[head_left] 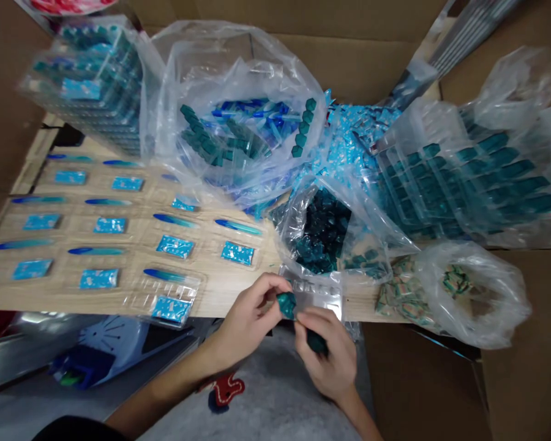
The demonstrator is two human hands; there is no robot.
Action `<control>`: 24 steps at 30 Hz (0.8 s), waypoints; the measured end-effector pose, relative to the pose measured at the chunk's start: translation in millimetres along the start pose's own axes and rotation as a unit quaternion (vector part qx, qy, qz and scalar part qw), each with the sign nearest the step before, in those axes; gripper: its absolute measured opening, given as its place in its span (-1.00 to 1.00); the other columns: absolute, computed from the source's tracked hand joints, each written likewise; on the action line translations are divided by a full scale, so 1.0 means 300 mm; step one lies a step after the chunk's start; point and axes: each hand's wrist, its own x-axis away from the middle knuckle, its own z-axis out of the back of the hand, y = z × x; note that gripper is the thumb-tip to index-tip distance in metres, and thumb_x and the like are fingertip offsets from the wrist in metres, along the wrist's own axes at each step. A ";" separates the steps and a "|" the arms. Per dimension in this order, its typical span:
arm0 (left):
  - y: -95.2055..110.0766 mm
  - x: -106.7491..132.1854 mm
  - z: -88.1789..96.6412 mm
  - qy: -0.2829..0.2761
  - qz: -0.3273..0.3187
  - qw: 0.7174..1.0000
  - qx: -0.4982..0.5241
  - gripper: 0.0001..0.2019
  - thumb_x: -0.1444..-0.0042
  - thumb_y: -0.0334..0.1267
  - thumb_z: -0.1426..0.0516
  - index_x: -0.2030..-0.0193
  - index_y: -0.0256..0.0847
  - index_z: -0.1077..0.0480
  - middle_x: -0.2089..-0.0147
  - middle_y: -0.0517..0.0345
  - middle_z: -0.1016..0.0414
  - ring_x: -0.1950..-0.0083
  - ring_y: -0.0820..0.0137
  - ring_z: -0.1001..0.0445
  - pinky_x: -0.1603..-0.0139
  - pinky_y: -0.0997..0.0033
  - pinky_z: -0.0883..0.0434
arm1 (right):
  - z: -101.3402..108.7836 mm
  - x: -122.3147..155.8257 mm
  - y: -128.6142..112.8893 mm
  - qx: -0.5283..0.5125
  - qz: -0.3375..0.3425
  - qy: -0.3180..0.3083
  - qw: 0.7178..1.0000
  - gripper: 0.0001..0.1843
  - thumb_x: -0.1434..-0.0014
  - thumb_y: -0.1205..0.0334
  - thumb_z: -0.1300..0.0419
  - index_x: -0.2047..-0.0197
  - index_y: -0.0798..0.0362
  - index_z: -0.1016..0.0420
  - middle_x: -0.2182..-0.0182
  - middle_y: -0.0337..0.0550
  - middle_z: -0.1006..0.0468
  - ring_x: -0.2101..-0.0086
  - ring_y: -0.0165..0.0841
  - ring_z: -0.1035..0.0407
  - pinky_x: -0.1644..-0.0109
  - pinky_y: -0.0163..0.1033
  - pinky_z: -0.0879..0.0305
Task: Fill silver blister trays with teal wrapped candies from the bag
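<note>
My left hand (252,318) pinches a dark teal faceted piece (286,304) between thumb and fingers, just above the table's front edge. Close beside it, my right hand (328,352) curls its fingers round another dark green piece (316,342), and its fingertips come up to the teal piece. Most of the right-hand piece is hidden by the fingers. Beneath and behind both hands lies a clear plastic tray (328,294). Past that tray, an open clear bag (284,236) holds many dark teal pieces (324,229).
Clear trays with blue pens (168,275) and blue patterned packets (172,309) cover the left table. Stacked filled trays (96,92) stand behind. A large bag (239,43) holds pens and green strips. At right are bagged teal pieces (491,184) and a bag of small packets (475,294).
</note>
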 end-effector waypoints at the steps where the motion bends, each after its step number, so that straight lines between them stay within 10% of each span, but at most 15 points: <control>1: 0.007 -0.004 -0.001 -0.001 0.019 1.000 0.025 -0.87 -0.12 -0.44 -0.09 0.22 -0.16 -0.34 0.27 0.25 -0.42 0.32 0.54 -0.44 0.30 0.62 -0.39 | 0.005 -0.005 -0.004 -0.037 -0.050 0.012 0.998 -0.76 -0.17 0.46 -0.15 0.13 -0.03 -0.45 0.36 -0.19 -0.58 0.38 -0.38 -0.48 0.33 -0.30 -0.42; 10: -0.008 -0.036 -0.001 0.034 0.066 0.995 0.068 -0.89 -0.08 -0.41 -0.08 0.26 -0.18 -0.38 0.30 0.23 -0.41 0.45 0.54 -0.39 0.42 0.55 -0.37 | -0.006 -0.023 0.067 -0.138 -0.387 0.067 0.909 -0.91 -0.09 0.20 -0.21 0.38 -0.01 -0.52 0.64 -0.37 -0.42 0.63 -0.45 -0.29 0.54 -0.37 -0.24; 24: -0.058 0.010 0.010 -0.027 -0.144 0.979 -0.143 -0.73 -0.16 -0.54 -0.04 0.09 -0.13 -0.38 0.14 0.11 -0.40 0.09 0.40 -0.44 0.11 0.47 -0.43 | -0.050 -0.023 0.030 -0.252 -0.403 -0.067 0.877 -0.83 0.00 0.18 -0.24 0.31 0.02 -0.54 0.68 -0.40 -0.33 0.66 -0.48 -0.22 0.55 -0.37 -0.24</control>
